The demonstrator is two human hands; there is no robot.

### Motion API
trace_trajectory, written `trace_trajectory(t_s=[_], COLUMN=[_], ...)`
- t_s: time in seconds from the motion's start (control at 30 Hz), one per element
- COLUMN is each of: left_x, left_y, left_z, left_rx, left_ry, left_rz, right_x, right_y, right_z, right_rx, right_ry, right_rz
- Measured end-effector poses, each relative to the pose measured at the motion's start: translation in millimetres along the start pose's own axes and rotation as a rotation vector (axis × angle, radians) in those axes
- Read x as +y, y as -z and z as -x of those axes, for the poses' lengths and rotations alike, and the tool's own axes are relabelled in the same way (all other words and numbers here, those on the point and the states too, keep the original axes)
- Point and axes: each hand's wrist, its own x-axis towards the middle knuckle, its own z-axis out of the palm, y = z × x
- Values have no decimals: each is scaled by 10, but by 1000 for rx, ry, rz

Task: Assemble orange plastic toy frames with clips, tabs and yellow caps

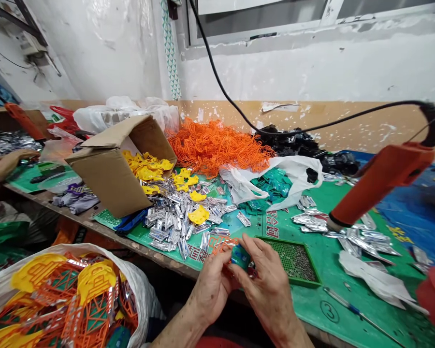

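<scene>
Near the table's front edge, my left hand point(213, 285) and my right hand point(266, 275) come together, fingers closed round a small teal plastic part point(240, 256). An orange plastic lattice piece point(221, 243) sticks out above my left fingers, apparently against the teal part; how they join is hidden. Just right of my right hand sits a green tray point(292, 258) of small metal screws. Beyond my hands lie a heap of silver plastic pieces point(177, 212) and a yellow plastic part point(198, 215).
An orange power screwdriver point(380, 186) hangs on a black cable at right. A tipped cardboard box point(108, 179) holds yellow parts. Orange lattices point(217, 145) pile behind. A white sack point(145, 290) of orange-yellow assemblies stands lower left. A screwdriver point(358, 311) lies right. Another person's arm point(10, 164) shows far left.
</scene>
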Motion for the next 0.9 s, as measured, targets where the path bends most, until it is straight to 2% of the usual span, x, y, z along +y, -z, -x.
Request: trace_trajectory(t_s=[0.17, 0.4, 0.6, 0.9], left_x=[4, 13, -20, -103], left_y=[2, -1, 32, 19], left_z=[4, 27, 24, 56], left_rx=[-35, -9, -83, -109], left_ry=[-54, -32, -31, -84], left_rz=[-63, -100, -149, -263], right_x=[-2, 49, -14, -31], right_y=[-13, 45, 34, -13], right_z=[19, 18, 44, 225], right_rx=[-43, -107, -58, -15], right_ry=[6, -18, 28, -68], right_rz=[16, -3, 12, -93])
